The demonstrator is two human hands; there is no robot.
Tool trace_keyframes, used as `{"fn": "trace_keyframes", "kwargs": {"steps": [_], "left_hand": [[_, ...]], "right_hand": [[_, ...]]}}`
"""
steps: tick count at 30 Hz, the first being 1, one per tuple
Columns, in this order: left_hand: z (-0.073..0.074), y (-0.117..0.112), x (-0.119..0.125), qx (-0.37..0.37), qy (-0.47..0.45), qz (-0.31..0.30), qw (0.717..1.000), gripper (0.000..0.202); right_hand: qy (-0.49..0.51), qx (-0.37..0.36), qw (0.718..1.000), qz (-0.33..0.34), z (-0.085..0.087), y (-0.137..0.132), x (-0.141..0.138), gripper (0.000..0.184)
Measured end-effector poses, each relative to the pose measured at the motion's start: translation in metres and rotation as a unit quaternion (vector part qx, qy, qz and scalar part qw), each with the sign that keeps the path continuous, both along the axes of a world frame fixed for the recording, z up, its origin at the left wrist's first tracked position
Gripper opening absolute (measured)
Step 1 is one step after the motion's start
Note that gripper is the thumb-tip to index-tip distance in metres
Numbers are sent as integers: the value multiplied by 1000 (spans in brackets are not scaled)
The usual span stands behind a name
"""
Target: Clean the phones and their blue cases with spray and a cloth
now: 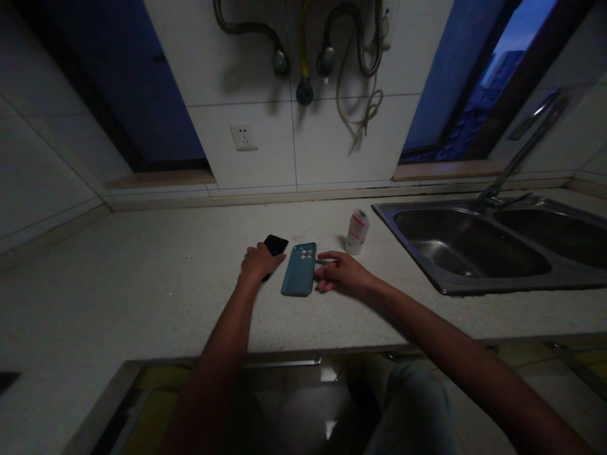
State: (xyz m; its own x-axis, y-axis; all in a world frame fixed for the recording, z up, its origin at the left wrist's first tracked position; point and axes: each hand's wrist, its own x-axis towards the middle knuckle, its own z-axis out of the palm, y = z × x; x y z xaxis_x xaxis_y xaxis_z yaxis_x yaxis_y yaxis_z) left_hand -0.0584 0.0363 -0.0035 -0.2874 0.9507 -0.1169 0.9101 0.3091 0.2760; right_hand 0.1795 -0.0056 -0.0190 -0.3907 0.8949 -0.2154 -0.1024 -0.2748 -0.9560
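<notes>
A teal phone case (299, 269) lies flat on the pale countertop (156, 284), its camera cut-outs at the far end. Just left of it, my left hand (258, 261) is closed over a black phone (275, 245), whose far end sticks out past my fingers. To the right of the case rests my right hand (342, 272), fingers stretched out and pointing left, with the fingertips at the case's right edge and nothing held.
A small white bottle (357, 232) with a red label stands behind my right hand. A steel double sink (478, 249) with a tap (521, 151) fills the right side. Hoses (351, 69) and a wall socket (243, 136) are on the tiled back wall.
</notes>
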Motion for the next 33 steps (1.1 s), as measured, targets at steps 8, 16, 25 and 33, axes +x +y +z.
{"fn": "trace_keyframes", "kwargs": {"steps": [8, 16, 25, 33], "left_hand": [[-10, 5, 2, 38, 77, 3, 996, 80], [-9, 2, 5, 41, 99, -9, 994, 80], [-7, -4, 7, 102, 97, -10, 990, 89], [-14, -9, 39, 231, 43, -446, 864, 46]], "right_hand": [[30, 2, 1000, 9, -10, 7, 2, 42], [-240, 320, 916, -37, -4, 11, 22, 35], [-538, 400, 742, 5, 2, 7, 29, 40], [-583, 366, 723, 52, 11, 5, 24, 27]]}}
